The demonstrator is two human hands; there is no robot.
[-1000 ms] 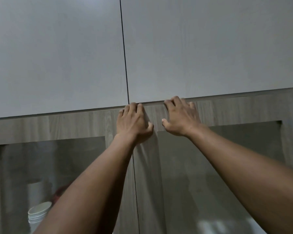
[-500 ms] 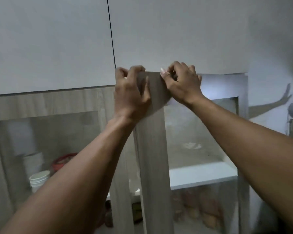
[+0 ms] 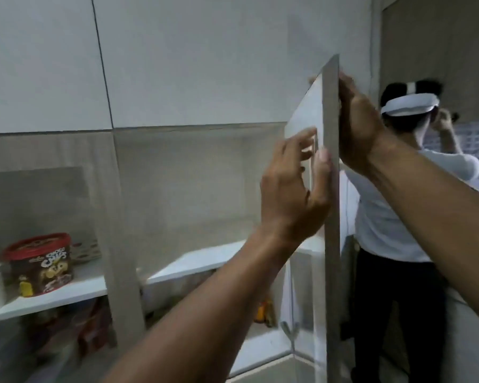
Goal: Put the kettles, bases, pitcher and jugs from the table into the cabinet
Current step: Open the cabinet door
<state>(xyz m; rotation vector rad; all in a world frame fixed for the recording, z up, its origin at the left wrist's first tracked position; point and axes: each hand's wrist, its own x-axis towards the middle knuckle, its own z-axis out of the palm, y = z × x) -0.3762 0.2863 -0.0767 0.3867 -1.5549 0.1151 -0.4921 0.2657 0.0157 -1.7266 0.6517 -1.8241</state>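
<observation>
**Cabinet door open, nothing loaded yet**

8 o'clock: red-lidded brown chocolate-cereal tub (image 3: 40,268) on the white cabinet shelf (image 3: 205,261). The shelf's right stretch looks like the spot for the load.
Centre: left hand (image 3: 292,186), fingers apart, thumb laid along the edge of the wood-grain glass-panel cabinet door (image 3: 333,258).
2 o'clock: right hand (image 3: 357,128) clamped on the door's upper frame from the outer face.
Door likely stiff and light, glass fragile, so hold the frame only.
Kettles, bases, pitcher, jugs: not in view.
3 o'clock: second person in a white shirt (image 3: 385,211), behind the door.

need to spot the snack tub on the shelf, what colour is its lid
Red lid on a brown tub, head view.
</observation>
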